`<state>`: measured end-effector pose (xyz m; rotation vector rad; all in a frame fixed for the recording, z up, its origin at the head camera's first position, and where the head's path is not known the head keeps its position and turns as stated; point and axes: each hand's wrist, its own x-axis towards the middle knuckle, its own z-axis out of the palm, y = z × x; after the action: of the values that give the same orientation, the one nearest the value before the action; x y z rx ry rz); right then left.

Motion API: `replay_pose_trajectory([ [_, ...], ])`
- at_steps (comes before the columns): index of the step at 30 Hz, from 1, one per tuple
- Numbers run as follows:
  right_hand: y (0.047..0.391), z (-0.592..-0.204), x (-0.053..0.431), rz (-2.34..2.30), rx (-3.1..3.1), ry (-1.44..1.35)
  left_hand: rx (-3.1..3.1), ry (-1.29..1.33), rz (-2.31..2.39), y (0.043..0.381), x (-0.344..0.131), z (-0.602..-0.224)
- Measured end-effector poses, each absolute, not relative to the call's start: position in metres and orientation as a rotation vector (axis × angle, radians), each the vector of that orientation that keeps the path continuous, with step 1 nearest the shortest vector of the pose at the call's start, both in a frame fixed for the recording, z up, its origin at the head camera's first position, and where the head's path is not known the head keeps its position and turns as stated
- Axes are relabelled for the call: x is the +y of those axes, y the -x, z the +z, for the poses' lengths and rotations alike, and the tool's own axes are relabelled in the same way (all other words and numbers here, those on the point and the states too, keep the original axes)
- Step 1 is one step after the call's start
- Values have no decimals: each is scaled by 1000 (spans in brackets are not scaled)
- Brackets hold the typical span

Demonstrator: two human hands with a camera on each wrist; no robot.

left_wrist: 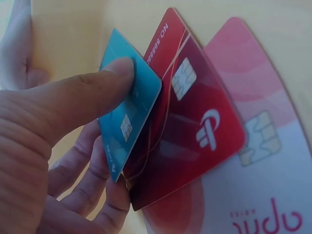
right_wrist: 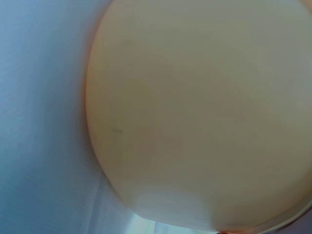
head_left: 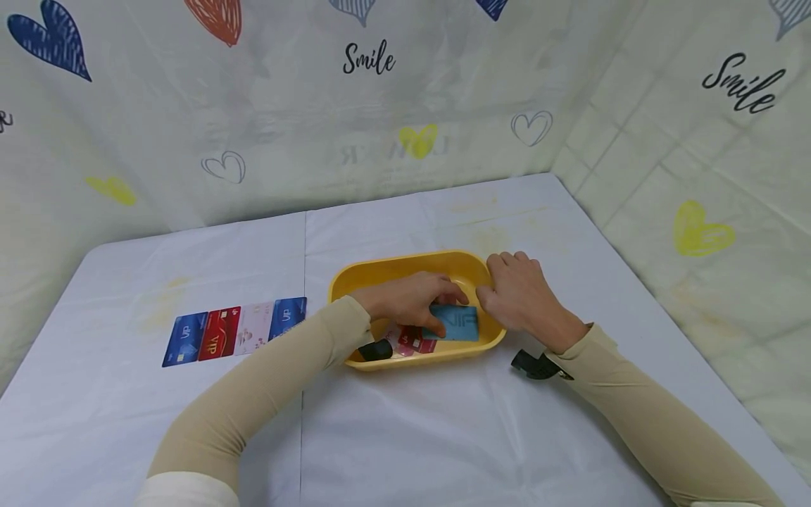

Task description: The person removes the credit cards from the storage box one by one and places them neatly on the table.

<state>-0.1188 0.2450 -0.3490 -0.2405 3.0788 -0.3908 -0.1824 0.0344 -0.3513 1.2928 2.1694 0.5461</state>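
Head view: the tray [head_left: 405, 262] sits on the table [head_left: 393, 436], and both our hands are at it. The right hand [head_left: 522, 294] grips its right end with bent fingers, the thumb towards the inside; we judge this hold steadies the tray. The left hand [head_left: 415, 301] reaches in and pinches the teal card [head_left: 459, 325], which lies towards the tray's right half. Whether a second teal edge shows beneath the fingers we cannot tell. Left of the tray, a row of cards [head_left: 219, 333] lies flat on the table: blue, red, pale pink, blue, all side by side and similarly turned. We read that spacing as deliberate, since every face is left visible.

Left wrist view: the thumb presses on the face of the teal card, with fingers behind it. The card stands tilted, its chip towards us. We suppose this edge pinch suits thin, slick plastic. Behind it the red card [left_wrist: 195, 112] overlaps the pink card [left_wrist: 246, 187]; these two make up the other tray contents that we can make out.

Right wrist view: a pale yellow surface fills most of the frame, apparently the tray's outer side seen very close, with the table at left. The right hand's fingers are not distinguishable here, so we rely on the head view for its grasp.
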Motion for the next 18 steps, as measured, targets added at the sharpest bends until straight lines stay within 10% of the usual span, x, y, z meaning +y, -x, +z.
replay_pose_trajectory([
  [18,118,-348,246,-386,3057,237,2189,-1326,531,182,33,-345],
])
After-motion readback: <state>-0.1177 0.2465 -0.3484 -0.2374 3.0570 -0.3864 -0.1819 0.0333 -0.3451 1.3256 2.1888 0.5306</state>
